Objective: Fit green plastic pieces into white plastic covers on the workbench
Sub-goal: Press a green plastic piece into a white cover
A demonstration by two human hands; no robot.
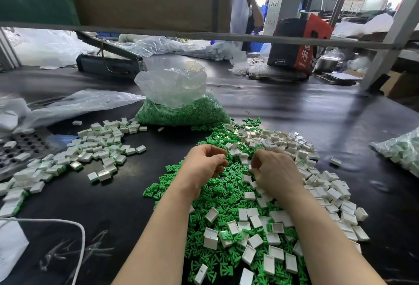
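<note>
Finished pile (74, 155) of fitted covers lies at left on workbench (294, 108). Far more loose green pieces (217, 196) and empty white covers (326, 185) remain under hands, plus full bag (181, 105). Left hand (205, 163), right hand (275, 171) curled over heap; whether either holds a part, cannot tell.

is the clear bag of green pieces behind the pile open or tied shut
Open: the clear bag's top stands loose and gaping, with no knot, above the green pieces inside.

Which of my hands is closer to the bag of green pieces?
Left. The left hand is just below the bag of green pieces, slightly to its right; the right hand is farther right and lower.
</note>
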